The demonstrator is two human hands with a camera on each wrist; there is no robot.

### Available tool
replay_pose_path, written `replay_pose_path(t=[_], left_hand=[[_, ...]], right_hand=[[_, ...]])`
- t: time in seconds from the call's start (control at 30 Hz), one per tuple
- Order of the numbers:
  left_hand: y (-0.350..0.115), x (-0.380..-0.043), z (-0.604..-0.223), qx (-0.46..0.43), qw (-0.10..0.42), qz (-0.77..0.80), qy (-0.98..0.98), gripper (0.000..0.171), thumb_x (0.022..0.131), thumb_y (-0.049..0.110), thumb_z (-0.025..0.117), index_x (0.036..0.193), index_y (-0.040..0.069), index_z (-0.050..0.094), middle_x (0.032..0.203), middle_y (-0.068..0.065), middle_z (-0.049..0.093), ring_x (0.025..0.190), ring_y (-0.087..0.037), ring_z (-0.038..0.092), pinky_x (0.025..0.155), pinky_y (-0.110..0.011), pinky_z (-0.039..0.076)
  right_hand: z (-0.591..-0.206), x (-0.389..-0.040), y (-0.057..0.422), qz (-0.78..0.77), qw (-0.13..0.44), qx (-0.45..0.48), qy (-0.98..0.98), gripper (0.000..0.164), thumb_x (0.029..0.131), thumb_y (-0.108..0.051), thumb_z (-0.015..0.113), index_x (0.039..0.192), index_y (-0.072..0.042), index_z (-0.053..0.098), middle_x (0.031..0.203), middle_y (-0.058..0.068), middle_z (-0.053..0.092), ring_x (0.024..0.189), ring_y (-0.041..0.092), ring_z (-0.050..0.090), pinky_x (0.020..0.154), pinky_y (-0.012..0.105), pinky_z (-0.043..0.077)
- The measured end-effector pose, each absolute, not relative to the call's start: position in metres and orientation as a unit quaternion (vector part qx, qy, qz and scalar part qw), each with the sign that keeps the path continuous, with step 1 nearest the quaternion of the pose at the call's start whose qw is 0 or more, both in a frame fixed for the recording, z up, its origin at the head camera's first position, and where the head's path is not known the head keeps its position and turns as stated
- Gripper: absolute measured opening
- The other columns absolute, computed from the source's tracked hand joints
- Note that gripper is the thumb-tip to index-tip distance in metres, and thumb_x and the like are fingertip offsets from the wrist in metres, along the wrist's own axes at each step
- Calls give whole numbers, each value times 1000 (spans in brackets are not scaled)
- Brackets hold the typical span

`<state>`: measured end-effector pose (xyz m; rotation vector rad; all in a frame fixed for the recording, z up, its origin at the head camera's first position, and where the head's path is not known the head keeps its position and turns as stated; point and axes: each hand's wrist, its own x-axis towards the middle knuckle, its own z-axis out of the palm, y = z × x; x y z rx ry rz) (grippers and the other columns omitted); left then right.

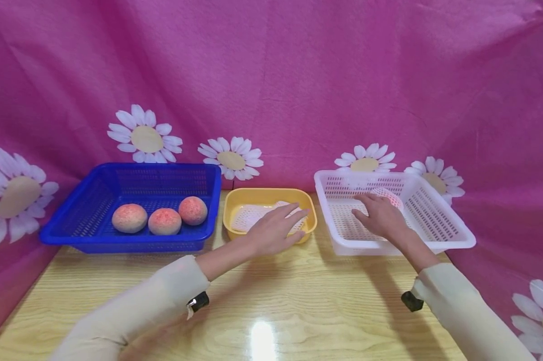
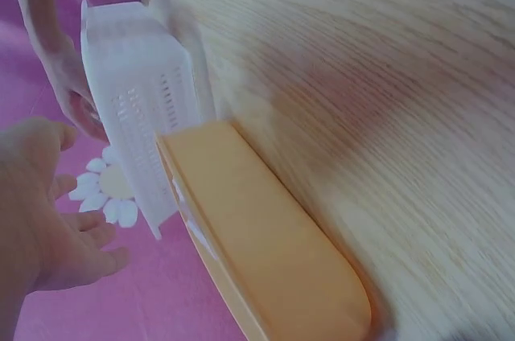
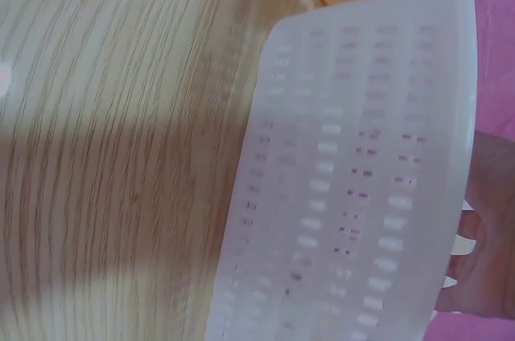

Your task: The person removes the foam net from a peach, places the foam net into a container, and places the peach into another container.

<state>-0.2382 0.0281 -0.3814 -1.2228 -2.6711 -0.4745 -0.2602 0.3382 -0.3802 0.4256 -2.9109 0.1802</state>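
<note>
My left hand [image 1: 273, 231] hovers over the yellow tub [image 1: 271, 192], fingers spread and nothing held. White foam net sleeves [image 1: 250, 216] lie in that tub, partly hidden by the hand. My right hand [image 1: 380, 216] reaches over the front of the white basket [image 1: 344, 245], thumb and fingers apart and pointing left. Just behind it in the basket is a peach in a white foam net [image 1: 392, 197], partly covered by the hand. In the right wrist view, the basket's slotted wall [image 3: 346, 164] hides much of the right hand [image 3: 487, 236].
A blue basket [image 1: 131, 245] at the left holds three peaches [image 1: 165, 221]. The three containers stand in a row along the back of the wooden table [image 1: 298, 301]. Behind them hangs a pink cloth [image 1: 289, 90] with white daisies.
</note>
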Motion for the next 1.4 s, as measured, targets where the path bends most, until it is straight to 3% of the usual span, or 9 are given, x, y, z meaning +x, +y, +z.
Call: replay_pose_path(t=[0.27, 0.53, 0.7, 1.0, 1.4], left_hand=[[46, -236, -384, -433, 96, -165, -881, 50, 93, 35, 49, 140, 20, 40, 139, -11, 40, 125, -24, 38, 103, -36, 30], [68, -235, -385, -472, 136, -141, -859, 47, 93, 31, 51, 137, 16, 43, 135, -9, 45, 120, -21, 44, 99, -33, 35], [82, -234, -386, -487, 127, -131, -854, 45, 96, 32, 46, 138, 17, 42, 138, -8, 43, 125, -19, 39, 101, -32, 31], [103, -236, -391, -504, 142, -95, -846, 42, 98, 31, 39, 137, 20, 45, 137, -4, 45, 126, -16, 37, 101, -33, 32], [117, -239, -397, -482, 85, -36, -871, 43, 100, 39, 28, 141, 30, 38, 143, 5, 36, 135, -15, 21, 108, -38, 18]], right_hand=[[-385, -264, 358, 56, 125, 164, -977, 43, 88, -23, 59, 123, 1, 52, 116, 26, 54, 109, 44, 47, 93, 57, 30], [-382, -266, 372, 82, 151, 165, -971, 38, 86, -15, 61, 118, 5, 54, 111, 28, 55, 102, 48, 49, 89, 55, 37], [-382, -268, 379, 76, 149, 157, -973, 40, 85, -14, 61, 119, 4, 53, 113, 31, 53, 101, 51, 48, 89, 56, 36], [-384, -270, 395, 62, 107, 132, -984, 45, 88, -18, 58, 124, 6, 47, 120, 33, 47, 105, 52, 44, 92, 57, 34], [-385, -269, 416, 55, 2, 93, -994, 55, 93, -22, 51, 134, 10, 34, 132, 38, 31, 117, 55, 30, 98, 59, 23]])
